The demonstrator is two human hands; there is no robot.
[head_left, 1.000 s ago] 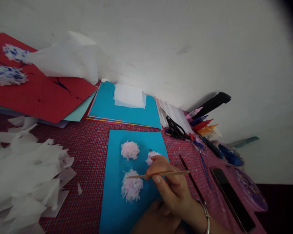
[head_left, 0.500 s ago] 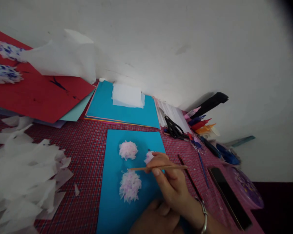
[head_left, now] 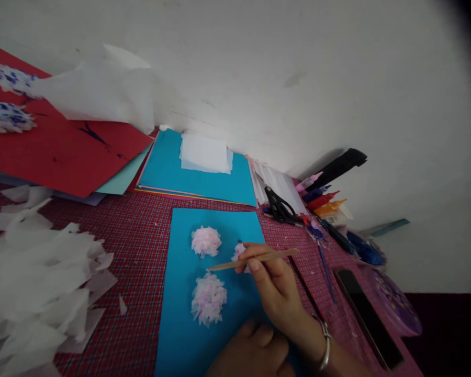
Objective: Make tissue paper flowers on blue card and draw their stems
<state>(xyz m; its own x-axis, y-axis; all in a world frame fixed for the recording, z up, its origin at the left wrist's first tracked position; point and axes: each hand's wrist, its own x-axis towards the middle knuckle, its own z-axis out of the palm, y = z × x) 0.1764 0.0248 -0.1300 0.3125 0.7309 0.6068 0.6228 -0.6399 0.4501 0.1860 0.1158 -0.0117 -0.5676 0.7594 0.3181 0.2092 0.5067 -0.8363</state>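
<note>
My right hand (head_left: pixel 272 275), with a silver bracelet at the wrist, pinches a flat wooden stick (head_left: pixel 235 263). The stick's left tip is at the upper edge of a pale pink-lilac tissue paper pompom (head_left: pixel 209 300); whether it touches I cannot tell. Above that sits a pinker pompom (head_left: pixel 206 241). Another small pompom (head_left: pixel 239 251) is partly behind my right fingers. All three are on a blue paper sheet (head_left: pixel 168 335). At the sheet's bottom lies my left hand (head_left: pixel 251 351), dim, its fingers curled in and their inner side hidden.
Many cut white tissue pieces (head_left: pixel 35 283) lie left. Red paper (head_left: pixel 113 157) with blue-speckled pompoms is behind them. A stack of coloured sheets (head_left: pixel 160 167) rests against the wall. Scissors (head_left: pixel 280 207), paint tubes (head_left: pixel 324 199), a phone (head_left: pixel 369 317) and a plastic bowl (head_left: pixel 396 303) are right.
The stick has tilted, its right end rising and its left tip staying near the lower pompom. My right hand has shifted slightly; my left hand stays on the sheet.
</note>
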